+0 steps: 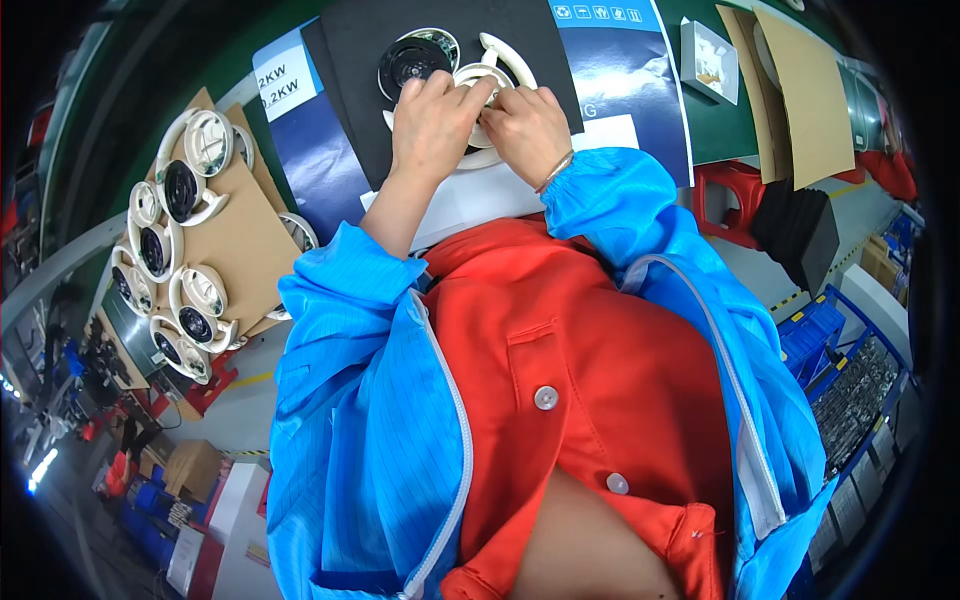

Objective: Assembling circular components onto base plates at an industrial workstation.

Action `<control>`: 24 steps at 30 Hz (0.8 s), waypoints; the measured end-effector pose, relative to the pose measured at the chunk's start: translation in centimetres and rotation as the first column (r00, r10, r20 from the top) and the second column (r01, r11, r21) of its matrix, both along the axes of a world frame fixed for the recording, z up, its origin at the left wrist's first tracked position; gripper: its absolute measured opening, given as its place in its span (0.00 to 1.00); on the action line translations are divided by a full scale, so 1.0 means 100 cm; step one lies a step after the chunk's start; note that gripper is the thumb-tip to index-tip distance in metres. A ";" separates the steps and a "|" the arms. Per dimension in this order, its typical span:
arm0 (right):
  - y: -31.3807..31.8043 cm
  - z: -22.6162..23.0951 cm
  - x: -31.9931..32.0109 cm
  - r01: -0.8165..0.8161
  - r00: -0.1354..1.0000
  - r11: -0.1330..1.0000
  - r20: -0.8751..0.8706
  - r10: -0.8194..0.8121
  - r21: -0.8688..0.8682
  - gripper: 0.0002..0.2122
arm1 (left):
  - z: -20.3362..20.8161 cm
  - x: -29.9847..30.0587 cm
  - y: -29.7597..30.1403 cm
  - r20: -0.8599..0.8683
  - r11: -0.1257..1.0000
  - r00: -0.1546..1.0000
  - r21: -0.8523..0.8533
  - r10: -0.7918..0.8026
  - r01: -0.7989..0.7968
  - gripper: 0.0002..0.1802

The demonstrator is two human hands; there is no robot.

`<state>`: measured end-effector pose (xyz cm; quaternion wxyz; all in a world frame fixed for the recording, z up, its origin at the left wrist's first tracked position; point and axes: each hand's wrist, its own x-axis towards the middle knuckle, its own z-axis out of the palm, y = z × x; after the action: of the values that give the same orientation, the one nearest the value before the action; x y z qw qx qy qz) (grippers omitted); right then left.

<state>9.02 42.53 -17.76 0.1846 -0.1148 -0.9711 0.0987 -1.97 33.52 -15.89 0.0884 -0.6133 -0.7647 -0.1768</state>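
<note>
On a black mat (352,75) lies a white plastic housing (508,58) with a curved arm and a round cup. My left hand (432,122) is closed at the cup's left side, its fingers bent over the rim. From the right, my right hand (527,130) reaches in with its fingers pinched together at the cup; whatever sits between them is hidden. The two hands nearly touch and cover most of the cup. Just left of it, a round black part (413,64) sits in a white ring, with a bit of green circuit board showing.
To the left, cardboard (235,235) holds several similar white housings (200,290) with black round parts. A small white box (710,62) with pale contents stands right of the blue printed sheet (640,85). Cardboard sheets (805,95) rise farther right, above a red stool (728,200).
</note>
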 end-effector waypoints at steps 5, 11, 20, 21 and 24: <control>0.002 -0.004 -0.004 0.023 0.999 1.000 -0.023 -0.023 0.004 0.01 | -0.005 -0.005 0.002 0.000 0.999 0.999 -0.003 0.049 -0.049 0.19; 0.002 -0.004 -0.003 0.020 1.000 1.000 0.017 -0.020 -0.008 0.01 | -0.002 -0.003 0.003 0.012 0.999 0.999 -0.027 0.044 -0.044 0.19; -0.005 0.010 0.001 -0.032 0.988 0.998 0.152 0.024 0.054 0.06 | -0.005 -0.004 -0.008 0.084 0.998 0.994 0.000 0.065 -0.066 0.18; -0.004 0.012 0.002 -0.057 0.982 0.998 0.180 0.050 0.036 0.07 | -0.007 -0.006 -0.013 0.131 0.979 0.986 0.164 0.102 -0.123 0.18; -0.001 0.016 0.001 -0.085 0.981 0.996 0.176 0.078 0.033 0.10 | -0.002 -0.007 -0.037 0.345 0.839 0.884 0.332 0.317 -0.431 0.17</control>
<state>9.16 42.44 -16.17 0.0969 -0.0793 -0.9892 0.0763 -2.64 29.78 -16.04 0.1374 -0.3886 -0.8225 -0.3918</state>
